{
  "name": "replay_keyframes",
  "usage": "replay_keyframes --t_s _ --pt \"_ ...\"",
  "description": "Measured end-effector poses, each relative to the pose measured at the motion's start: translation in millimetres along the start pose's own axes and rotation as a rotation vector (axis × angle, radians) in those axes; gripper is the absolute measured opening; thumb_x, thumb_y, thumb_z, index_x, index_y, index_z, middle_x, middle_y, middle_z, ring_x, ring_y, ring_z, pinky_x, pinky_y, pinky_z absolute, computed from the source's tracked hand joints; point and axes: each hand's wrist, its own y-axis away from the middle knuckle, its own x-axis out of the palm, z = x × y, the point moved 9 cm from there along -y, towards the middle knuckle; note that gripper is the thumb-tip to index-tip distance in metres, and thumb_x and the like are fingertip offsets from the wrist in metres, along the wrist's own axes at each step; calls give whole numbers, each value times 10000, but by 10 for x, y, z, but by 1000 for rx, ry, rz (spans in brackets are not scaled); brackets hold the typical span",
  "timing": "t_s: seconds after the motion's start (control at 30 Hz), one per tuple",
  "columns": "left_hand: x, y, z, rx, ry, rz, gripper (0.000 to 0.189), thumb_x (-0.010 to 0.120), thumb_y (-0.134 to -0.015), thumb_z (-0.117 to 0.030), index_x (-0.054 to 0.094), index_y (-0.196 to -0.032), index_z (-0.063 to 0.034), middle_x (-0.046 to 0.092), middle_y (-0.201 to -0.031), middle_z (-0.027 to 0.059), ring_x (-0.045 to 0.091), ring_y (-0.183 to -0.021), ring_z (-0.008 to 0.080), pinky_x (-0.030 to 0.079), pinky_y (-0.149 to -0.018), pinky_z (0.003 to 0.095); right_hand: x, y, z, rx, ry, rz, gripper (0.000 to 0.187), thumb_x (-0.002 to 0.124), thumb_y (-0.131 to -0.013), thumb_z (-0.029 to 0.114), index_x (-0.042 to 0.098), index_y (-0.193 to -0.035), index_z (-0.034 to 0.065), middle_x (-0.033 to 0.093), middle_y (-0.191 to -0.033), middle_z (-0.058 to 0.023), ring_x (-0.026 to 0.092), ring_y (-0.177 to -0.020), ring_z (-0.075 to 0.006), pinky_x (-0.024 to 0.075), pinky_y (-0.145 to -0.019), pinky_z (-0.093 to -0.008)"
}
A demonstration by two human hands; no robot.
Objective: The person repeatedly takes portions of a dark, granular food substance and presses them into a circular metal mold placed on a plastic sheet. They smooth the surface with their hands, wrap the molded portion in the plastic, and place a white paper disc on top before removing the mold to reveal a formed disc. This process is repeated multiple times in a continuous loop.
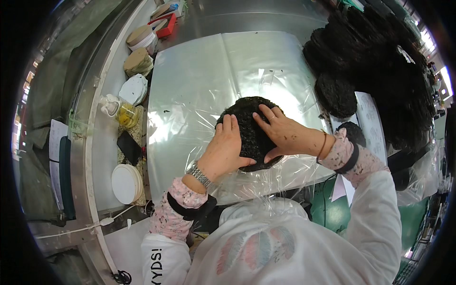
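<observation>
A round, flat cake of dark dried seaweed (251, 133) lies near the middle of a stack of clear plastic sheets (192, 71). Across its left part rests my left hand (226, 148), fingers pointing away from me and thumb near the lower edge. My right hand (285, 133) presses on the right part, its fingers spread. Both palms face down, and neither hand is closed around the cake. Crinkled clear film (256, 185) spreads below and around it. Small dark crumbs dot the sheets.
Large piles of dark seaweed cakes (370, 71) stand at the right, beside printed papers (370, 117). Along the left ledge are round tan discs (138, 61), white discs (124, 183), a pump bottle with yellow contents (126, 113), a black phone-like object (129, 148) and a red box (167, 26).
</observation>
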Motion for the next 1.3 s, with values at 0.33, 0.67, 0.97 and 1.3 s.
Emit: replay_keyframes --t_s 0.33,0.67,0.97,1.3 --pt "259 -116 1 -14 -80 16 821 822 -844 -281 427 -1398 177 498 -1416 322 561 -1214 460 493 -1043 460 -206 401 -205 -23 -471 -216 822 829 -833 197 435 -1502 -70 419 -1564 -259 498 -1364 -384 452 -1107 -421" --pt "-220 213 -324 149 234 -320 373 664 -985 -187 643 -1308 0 701 -1242 159 691 -1075 343 559 -925 423 1409 3225 -1125 820 9 -187 1034 878 -770 327 327 -1576 -12 350 -1585 -312 371 -1463 -481 356 -1201 -502" --pt "-459 221 -298 46 833 -379 418 684 -1009 -145 588 -1387 4 710 -1224 138 699 -1085 215 544 -943 326 -522 3235 -893 805 -461 -1070 345 583 -999 28 581 -1341 -20 690 -1199 -134 664 -1097 -194 504 -956 -299" --pt "-245 497 448 -280 779 -611 466 668 -1030 -196 532 -1366 97 592 -1349 170 608 -1192 232 473 -1059 351 215 426 -840 453 -1395 -711 547 748 -983 238 538 -1423 -11 677 -1214 -98 647 -1088 -158 538 -943 -298"
